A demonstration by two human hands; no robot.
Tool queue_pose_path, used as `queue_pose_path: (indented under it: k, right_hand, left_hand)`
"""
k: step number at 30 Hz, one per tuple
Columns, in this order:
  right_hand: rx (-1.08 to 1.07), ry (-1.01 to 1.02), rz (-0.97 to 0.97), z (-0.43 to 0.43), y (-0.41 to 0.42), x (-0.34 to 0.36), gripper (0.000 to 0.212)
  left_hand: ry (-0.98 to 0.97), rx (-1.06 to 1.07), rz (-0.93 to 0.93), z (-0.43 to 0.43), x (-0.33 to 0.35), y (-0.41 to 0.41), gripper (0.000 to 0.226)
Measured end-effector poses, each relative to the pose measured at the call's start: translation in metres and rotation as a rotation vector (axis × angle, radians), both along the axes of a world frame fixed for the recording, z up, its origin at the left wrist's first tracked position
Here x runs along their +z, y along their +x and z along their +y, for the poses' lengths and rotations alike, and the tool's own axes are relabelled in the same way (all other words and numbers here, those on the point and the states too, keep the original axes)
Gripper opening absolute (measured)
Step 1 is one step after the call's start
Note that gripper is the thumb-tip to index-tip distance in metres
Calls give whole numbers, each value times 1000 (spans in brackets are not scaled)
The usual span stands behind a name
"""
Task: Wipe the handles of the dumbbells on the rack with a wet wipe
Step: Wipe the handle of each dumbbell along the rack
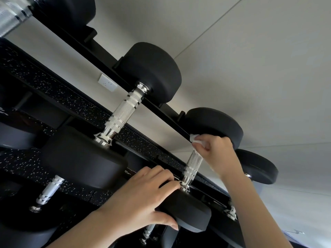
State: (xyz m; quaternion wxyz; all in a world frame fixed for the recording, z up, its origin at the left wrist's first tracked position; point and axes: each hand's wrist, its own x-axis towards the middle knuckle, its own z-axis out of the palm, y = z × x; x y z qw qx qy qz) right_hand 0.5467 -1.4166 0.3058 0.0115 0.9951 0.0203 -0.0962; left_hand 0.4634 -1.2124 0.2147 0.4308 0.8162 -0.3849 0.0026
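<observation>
My left hand curls over the dumbbell's near head, steadying it. The handle runs up and away from there to my right hand, which grips the wet wipe at its far end. The bare metal lies below those fingers, toward me.

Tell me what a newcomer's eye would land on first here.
The two hands at lower right: the right hand pinches a white wet wipe at the far end of a small dumbbell's knurled handle, while the left hand grips its near head. Next, the bigger dumbbell's chrome handle at centre.
</observation>
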Motion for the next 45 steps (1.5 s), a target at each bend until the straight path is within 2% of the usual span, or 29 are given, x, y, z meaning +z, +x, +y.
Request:
queue_pose_path:
  k: [3, 12, 17, 24, 30, 36, 45]
  right_hand:
    - [42, 4, -119, -1, -7, -4, 13]
    - [-53, 140, -316, -1, -32, -16, 9]
    - [-193, 222, -350, -3, -49, -18, 11]
    - [-312, 326, -269, 4, -54, -18, 9]
    - [-395, 394, -372, 3, -68, -3, 6]
    - [-484, 398, -470, -32, -126, 28, 6]
    - [-604, 375, -517, -120, -201, 36, 5]
  left_hand:
    - [7, -2, -6, 0, 0, 0, 64]
    - [36, -4, -67, 0, -2, 0, 64]
    - [120, -27, -123, 2, 5, 2, 66]
    - [236, -39, -160, 3, 29, 13, 70]
    - [291, -38, -244, -4, 48, 15, 70]
    - [318, -119, -302, -39, 66, -3, 70]
    - [368, -193, -356, -127, 79, -47, 55]
